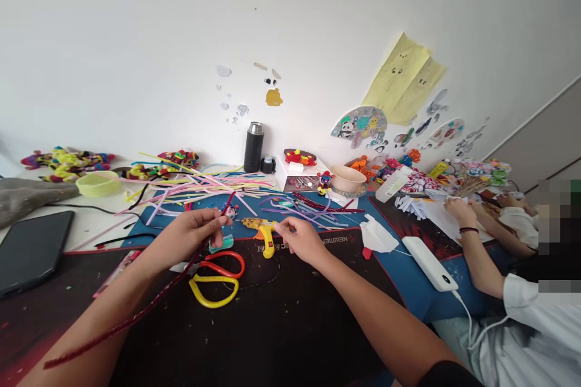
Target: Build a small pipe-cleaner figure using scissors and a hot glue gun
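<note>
My left hand (193, 234) is closed in a pinch on a dark red pipe cleaner (149, 313); its long end trails down across my left forearm, and a short tip sticks up past the fingers. Thumb and finger of my right hand (300, 242) are closed at the rear end of a yellow glue gun (269, 240), whose nozzle points left toward my left hand. Scissors (213, 303) with one red and one yellow handle lie on the black mat below, blades partly hidden by my left hand. A small teal piece (221, 244) lies behind them.
Loose pipe cleaners (213, 184) spread along the back. A black flask (253, 148) and a beige bowl (347, 178) stand near the wall. A phone (34, 254) lies left, a white power bank (429, 263) right. A co-worker's hands (463, 213) work over paper at right.
</note>
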`<state>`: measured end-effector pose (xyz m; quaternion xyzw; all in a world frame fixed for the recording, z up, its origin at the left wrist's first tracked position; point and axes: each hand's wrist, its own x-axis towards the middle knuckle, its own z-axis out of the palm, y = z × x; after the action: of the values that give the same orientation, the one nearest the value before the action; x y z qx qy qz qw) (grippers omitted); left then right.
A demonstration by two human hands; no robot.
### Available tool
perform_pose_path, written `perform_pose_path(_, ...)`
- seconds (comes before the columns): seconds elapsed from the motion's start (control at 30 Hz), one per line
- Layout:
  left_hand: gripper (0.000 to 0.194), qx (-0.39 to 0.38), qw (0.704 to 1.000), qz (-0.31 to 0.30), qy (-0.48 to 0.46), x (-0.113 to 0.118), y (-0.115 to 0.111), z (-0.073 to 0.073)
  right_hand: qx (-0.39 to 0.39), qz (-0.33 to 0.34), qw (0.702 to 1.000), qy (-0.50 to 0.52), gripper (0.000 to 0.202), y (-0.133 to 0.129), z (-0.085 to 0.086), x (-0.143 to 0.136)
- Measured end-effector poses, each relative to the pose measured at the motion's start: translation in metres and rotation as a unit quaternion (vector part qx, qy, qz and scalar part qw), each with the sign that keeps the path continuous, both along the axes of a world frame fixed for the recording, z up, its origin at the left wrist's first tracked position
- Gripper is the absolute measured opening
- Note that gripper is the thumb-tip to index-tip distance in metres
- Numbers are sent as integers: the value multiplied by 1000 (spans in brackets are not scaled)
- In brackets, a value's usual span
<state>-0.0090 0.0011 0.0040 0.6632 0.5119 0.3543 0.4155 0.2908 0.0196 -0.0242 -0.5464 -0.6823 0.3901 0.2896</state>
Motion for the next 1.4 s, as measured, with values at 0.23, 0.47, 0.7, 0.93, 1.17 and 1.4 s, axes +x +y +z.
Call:
perform_pose_path(0.23,60,-9,999,-26,23,6,-5,13,58,9,985,-162,41,-5,-16,-13)
perform_pose_path(0.47,59,-16,999,-19,24,4,-4,8,33,-11,989,-147,36,-6,-20,-33)
perform_pose_path(0.7,57,-4,1000,-27,-13,6,-7,18,5,-58,995,-84,26,-1,-22,-33)
perform_pose_path(0.93,59,-65,992,-50,-91,22,-10,8,-74,-90,993,34,25,4,-31,-34)
perform_pose_path(1.17,58,-196,958,-78,-194,39,-11,-15,-122,-106,972,172,29,1,-32,-35)
perform_pose_path(1.4,53,-199,943,-115,-239,57,-12,-30,-133,-101,953,252,31,-10,-31,-44)
